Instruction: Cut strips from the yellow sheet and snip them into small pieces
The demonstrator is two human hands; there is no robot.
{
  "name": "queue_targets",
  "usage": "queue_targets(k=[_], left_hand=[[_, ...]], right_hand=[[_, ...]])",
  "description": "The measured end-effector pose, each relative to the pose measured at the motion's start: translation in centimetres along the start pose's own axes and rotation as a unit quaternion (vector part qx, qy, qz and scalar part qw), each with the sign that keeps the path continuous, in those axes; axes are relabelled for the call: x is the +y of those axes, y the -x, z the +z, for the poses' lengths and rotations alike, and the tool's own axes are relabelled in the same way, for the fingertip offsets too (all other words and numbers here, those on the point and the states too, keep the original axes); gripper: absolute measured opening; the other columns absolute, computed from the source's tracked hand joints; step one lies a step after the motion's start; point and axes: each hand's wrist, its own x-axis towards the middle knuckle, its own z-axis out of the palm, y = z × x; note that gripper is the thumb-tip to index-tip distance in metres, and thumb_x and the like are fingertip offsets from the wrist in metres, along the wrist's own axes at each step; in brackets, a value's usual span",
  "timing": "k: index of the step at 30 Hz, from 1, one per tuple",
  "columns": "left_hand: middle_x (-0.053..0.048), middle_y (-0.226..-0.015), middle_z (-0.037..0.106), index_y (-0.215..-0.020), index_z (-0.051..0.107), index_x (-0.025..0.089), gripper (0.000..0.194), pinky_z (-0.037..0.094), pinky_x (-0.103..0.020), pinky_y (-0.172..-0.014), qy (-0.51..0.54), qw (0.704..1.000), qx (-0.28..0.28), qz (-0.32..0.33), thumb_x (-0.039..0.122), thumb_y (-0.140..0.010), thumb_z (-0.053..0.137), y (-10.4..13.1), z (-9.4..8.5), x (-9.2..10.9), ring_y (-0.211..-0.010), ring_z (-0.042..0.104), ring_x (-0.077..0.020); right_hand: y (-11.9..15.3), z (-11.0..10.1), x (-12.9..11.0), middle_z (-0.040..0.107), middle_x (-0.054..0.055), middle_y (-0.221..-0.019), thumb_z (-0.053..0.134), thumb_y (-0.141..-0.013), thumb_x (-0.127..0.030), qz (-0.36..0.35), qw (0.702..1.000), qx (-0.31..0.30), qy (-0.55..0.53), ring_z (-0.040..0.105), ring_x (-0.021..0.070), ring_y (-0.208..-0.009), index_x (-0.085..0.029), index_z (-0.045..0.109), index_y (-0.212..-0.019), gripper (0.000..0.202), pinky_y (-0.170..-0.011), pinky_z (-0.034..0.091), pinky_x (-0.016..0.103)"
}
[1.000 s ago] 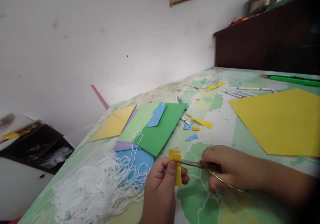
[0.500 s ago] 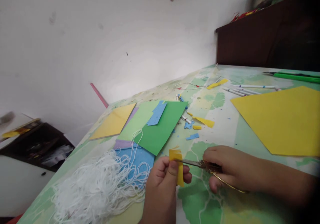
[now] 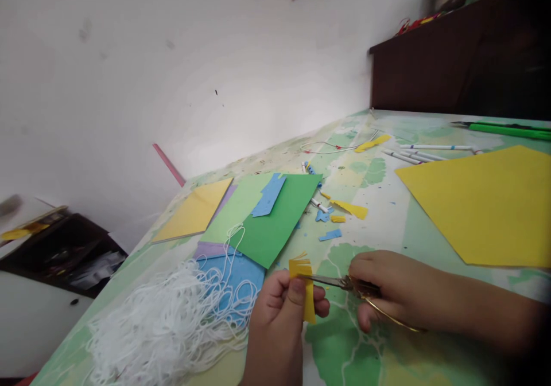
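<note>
Between the thumb and fingers of my left hand (image 3: pixel 282 308) is a narrow yellow paper strip (image 3: pixel 309 303), held upright. Its top end is cut into thin fringes. My right hand (image 3: pixel 385 288) grips a pair of gold-handled scissors (image 3: pixel 333 283), with fingers around the handles. The blades point left and lie across the strip just above my left thumb. Left of my hands sits a tangled heap of white string (image 3: pixel 159 323), partly over a blue sheet (image 3: pixel 241 274). Beyond them lies a dark green sheet (image 3: pixel 275 225) with a blue paper piece (image 3: pixel 270 197) on top.
A large yellow sheet (image 3: pixel 482 208) lies at the right, near several white sticks (image 3: pixel 417 155) and a green pen-like tool (image 3: pixel 508 131). Yellow scraps (image 3: pixel 350 208) and blue scraps (image 3: pixel 330 235) are scattered mid-table. A yellow-orange pad (image 3: pixel 193 211) lies at the left edge.
The whole view has shifted very slightly. My hands, the scissors and the yellow strip keep nearly the same pose, with the blades still across the strip.
</note>
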Motion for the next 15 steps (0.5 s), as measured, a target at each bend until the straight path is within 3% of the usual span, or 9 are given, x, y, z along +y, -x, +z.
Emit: queue_targets(k=[15], left_hand=[[0.001, -0.049, 0.059, -0.057, 0.049, 0.015, 0.023, 0.040, -0.022, -0.049, 0.004, 1.000, -0.007, 0.009, 0.034, -0.061, 0.062, -0.06, -0.03, -0.03, -0.045, 0.053, -0.0096]], right_hand=[[-0.22, -0.08, -0.04, 0.054, 0.003, -0.065, 0.050, -0.073, -0.044, 0.005, 1.000, -0.001, 0.005, 0.047, 0.0145, -0.059, -0.016, 0.052, -0.066, 0.029, -0.049, 0.033, 0.022]])
